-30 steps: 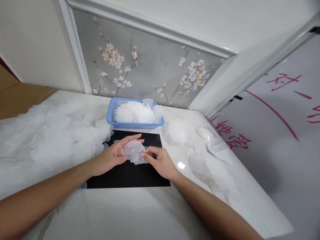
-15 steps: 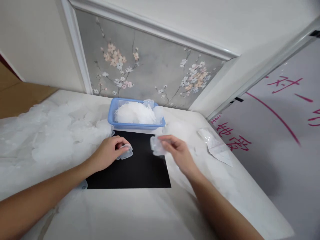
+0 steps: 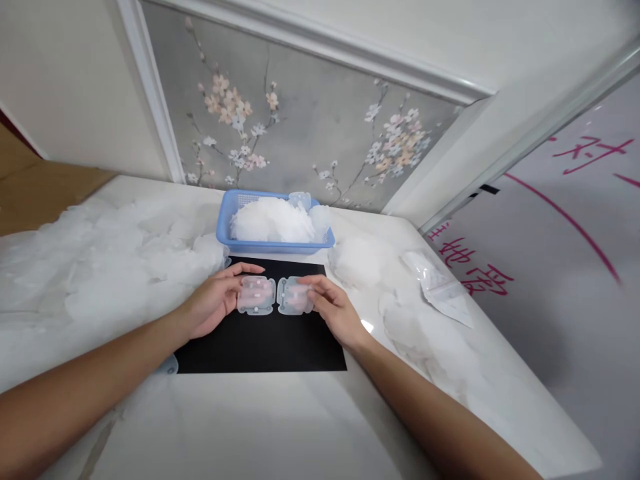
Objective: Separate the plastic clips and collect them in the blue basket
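Note:
My left hand (image 3: 216,298) holds a translucent plastic piece (image 3: 257,296), squarish with rounded, notched edges and small round studs; the fingers behind it show through. Close beside it, my right hand (image 3: 336,303) grips a second translucent piece (image 3: 294,296) of like shape by its right side. The two pieces face each other edge to edge with a narrow gap between them, over the upper part of a black mat (image 3: 265,347). Behind the mat stands a blue basket (image 3: 280,247) heaped with white translucent pieces (image 3: 273,220).
A wide pile of translucent pieces (image 3: 110,267) covers the table's left side. Another low heap (image 3: 363,260) lies right of the basket, near a clear plastic bag (image 3: 440,287). One piece (image 3: 170,365) lies by the mat's lower left corner. A whiteboard (image 3: 560,320) stands at right.
Both hands have come closer together, bringing the two plastic pieces side by side. The left piece now faces me flat, with the hand's fingers behind it. The view has shifted slightly.

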### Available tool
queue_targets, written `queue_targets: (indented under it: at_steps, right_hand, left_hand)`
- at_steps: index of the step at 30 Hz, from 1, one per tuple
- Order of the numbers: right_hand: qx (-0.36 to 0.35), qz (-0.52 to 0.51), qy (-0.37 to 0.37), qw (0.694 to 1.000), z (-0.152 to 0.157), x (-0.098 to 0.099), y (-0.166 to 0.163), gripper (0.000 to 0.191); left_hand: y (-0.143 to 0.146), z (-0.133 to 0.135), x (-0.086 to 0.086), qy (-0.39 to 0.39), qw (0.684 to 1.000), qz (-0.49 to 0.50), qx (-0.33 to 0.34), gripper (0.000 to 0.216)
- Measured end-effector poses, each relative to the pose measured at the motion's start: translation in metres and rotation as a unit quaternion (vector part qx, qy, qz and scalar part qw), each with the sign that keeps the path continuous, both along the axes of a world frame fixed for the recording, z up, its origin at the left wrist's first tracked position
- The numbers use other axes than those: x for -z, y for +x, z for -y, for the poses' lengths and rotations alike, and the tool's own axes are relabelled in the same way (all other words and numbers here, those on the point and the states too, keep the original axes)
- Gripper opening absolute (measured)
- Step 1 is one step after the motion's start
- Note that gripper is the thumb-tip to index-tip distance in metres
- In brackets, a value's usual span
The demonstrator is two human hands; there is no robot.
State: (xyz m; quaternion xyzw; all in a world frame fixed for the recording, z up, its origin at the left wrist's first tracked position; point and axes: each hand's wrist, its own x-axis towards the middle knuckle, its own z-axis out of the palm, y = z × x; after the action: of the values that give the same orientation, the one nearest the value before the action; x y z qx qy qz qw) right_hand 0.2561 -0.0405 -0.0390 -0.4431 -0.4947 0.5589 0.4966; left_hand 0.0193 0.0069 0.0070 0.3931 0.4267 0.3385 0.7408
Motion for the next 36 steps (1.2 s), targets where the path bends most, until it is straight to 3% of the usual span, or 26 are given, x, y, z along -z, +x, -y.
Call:
queue_targets:
  at_steps: [5,10,13,15,20,28,33,36]
  right_hand:
    - [-0.011,-0.048,-0.017,0.999,0.000,-0.002,0.001,0.026]
    - [-0.048,0.055,0.025,0.997,0.000,-0.006,0.005,0.032]
    - [0.012,0.143,0.063,0.988,0.001,-0.009,0.005,0.015]
    - [0.058,0.150,0.082,0.984,0.002,-0.011,0.003,0.018]
    - [0.068,-0.041,-0.026,0.997,0.000,-0.012,0.000,0.033]
    - [0.017,-0.182,-0.120,0.976,-0.010,-0.009,0.003,0.036]
    - [0.015,-0.210,-0.152,0.966,-0.015,-0.006,0.006,0.037]
    - [0.012,-0.200,-0.153,0.968,-0.016,-0.005,0.007,0.038]
  left_hand:
    - [-0.001,-0.002,0.000,-0.002,1.000,0.002,0.023,0.057]
    - [-0.002,-0.002,-0.001,0.015,0.998,-0.037,0.038,0.063]
    - [-0.002,-0.002,-0.002,0.029,0.996,-0.066,0.052,0.067]
    - [-0.002,-0.002,-0.003,0.034,0.995,-0.072,0.064,0.067]
    - [-0.003,-0.001,-0.003,0.041,0.991,-0.070,0.108,0.054]
    - [-0.003,-0.003,0.011,0.148,0.963,-0.121,0.193,0.044]
    - [0.001,0.003,0.015,0.285,0.919,-0.213,0.168,0.018]
    - [0.001,0.006,0.013,0.247,0.935,-0.212,0.142,0.025]
